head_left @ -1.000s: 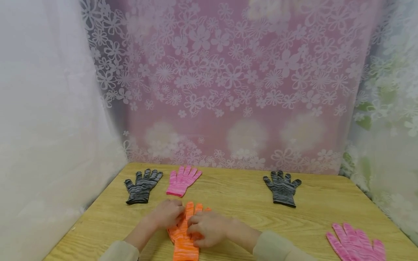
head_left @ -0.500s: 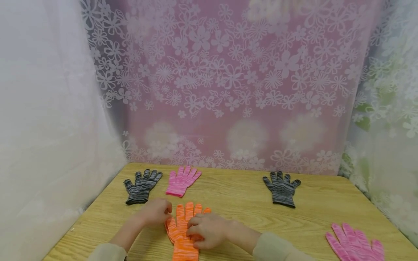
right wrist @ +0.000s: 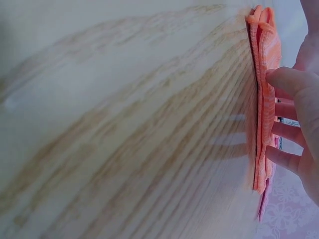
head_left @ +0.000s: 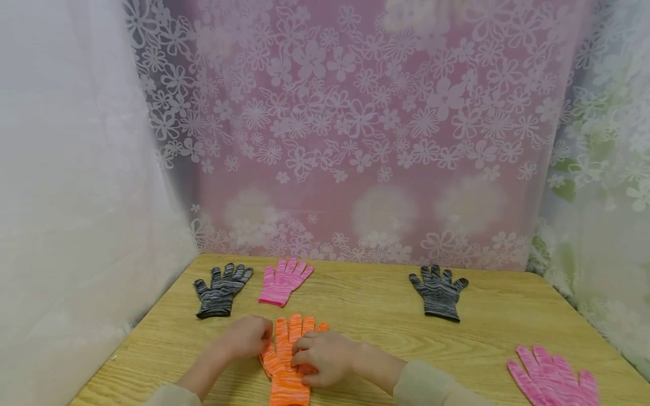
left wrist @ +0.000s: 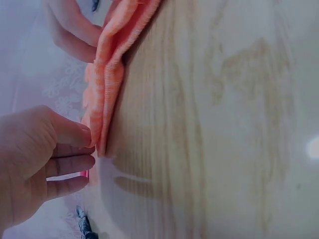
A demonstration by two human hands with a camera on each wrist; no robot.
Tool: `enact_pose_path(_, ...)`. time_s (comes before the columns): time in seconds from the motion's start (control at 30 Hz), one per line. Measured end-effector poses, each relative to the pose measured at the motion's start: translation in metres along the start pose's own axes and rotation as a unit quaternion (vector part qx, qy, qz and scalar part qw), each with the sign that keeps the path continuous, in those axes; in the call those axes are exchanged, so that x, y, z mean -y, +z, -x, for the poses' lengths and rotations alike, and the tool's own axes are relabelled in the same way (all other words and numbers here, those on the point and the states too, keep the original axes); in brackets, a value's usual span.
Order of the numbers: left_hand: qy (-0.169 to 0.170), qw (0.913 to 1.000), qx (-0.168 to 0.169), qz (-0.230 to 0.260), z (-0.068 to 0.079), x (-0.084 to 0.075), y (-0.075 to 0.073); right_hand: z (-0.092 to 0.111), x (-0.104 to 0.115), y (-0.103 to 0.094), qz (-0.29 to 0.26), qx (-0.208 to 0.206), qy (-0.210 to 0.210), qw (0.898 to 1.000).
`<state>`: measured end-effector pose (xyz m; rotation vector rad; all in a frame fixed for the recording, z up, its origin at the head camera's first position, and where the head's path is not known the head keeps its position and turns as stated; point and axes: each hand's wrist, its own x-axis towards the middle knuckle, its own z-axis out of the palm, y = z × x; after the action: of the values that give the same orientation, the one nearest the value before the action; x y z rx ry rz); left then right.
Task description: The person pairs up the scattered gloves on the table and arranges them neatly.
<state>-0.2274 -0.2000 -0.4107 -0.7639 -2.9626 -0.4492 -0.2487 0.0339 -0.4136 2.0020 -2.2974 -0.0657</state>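
An orange knit glove [head_left: 289, 383] lies flat at the front of the table, fingers pointing away from me. Two layers of orange fabric [right wrist: 260, 104] show along its edge in the right wrist view, one on top of the other. My left hand [head_left: 249, 337] is at the glove's thumb; in the left wrist view its thumb and forefinger pinch the tip of the orange fabric [left wrist: 102, 114]. On the glove's right side rests my right hand [head_left: 327, 356], its fingertips and thumb touching the upper layer with the fingers loosely bent and spread.
Beyond the hands, a grey-black glove [head_left: 220, 292] and a pink glove [head_left: 285, 282] lie at the back left. Another grey-black glove [head_left: 439, 296] is at the back right, and a pink glove [head_left: 556, 378] at the front right. A flowered curtain [head_left: 365, 141] hangs behind the wooden table [head_left: 365, 304].
My left hand has moved left from the orange glove's fingers to its thumb, then slightly back right onto the thumb tip. The right hand has stayed in place.
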Motion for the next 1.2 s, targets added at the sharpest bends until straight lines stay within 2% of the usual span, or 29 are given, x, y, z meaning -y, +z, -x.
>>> enact_pose_path(0.27,0.002,0.9996,-0.025,-0.015,0.004,-0.004,-0.007,0.001,-0.001,0.0,-0.001,0.005,0.003,1.0)
enact_pose_path(0.43,0.008,0.9997,0.002,-0.021,0.008,-0.001,-0.005,0.0,-0.001,-0.001,-0.004,0.009,0.007,1.0)
enact_pose_path(0.57,0.018,0.9997,0.015,-0.006,0.011,0.001,-0.001,-0.001,0.0,-0.001,0.006,0.004,0.0,1.0)
enact_pose_path(0.7,0.035,0.9993,0.002,-0.011,0.011,0.002,0.001,-0.001,0.0,-0.001,0.003,0.005,0.0,1.0)
enact_pose_path(1.0,0.065,0.9948,-0.027,-0.073,0.012,-0.002,-0.001,0.0,0.001,0.0,-0.001,0.009,0.004,1.0)
enact_pose_path(1.07,0.073,0.9942,-0.016,-0.077,0.01,-0.008,-0.003,0.001,0.001,0.0,0.002,0.007,0.004,1.0)
enact_pose_path(1.2,0.106,0.9931,0.032,-0.04,0.007,-0.022,-0.006,0.001,0.001,0.0,0.008,0.003,0.004,1.0)
